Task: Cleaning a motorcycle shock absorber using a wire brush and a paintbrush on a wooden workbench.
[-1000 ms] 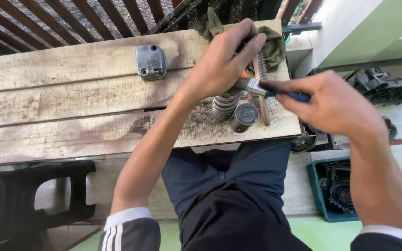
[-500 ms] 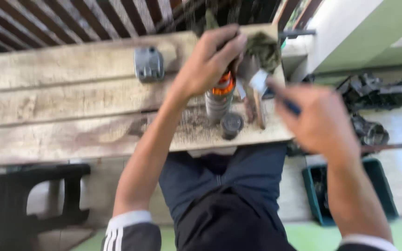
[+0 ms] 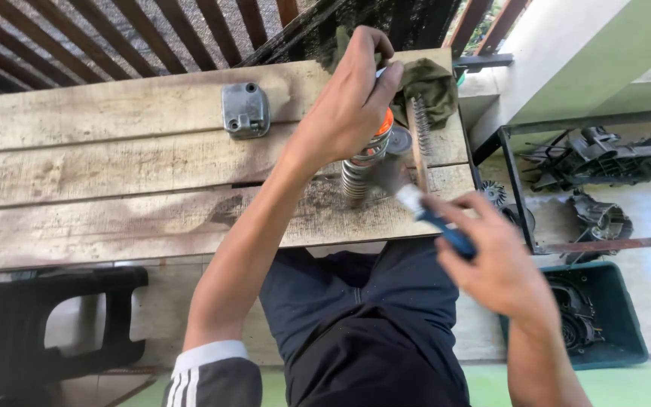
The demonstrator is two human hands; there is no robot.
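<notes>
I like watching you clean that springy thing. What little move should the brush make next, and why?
Probably a short stroke down the coils. The left hand holds the spring part upright on the wooden bench, and the right hand has the brush with its bristles right against the lower coils, where dark grit lies on the wood.

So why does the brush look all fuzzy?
In the head view, the brush tip is smeared by motion blur, and so is the right hand; the left hand on the spring is sharper. Daylight is soft, with faint shadows on the bench.
</notes>
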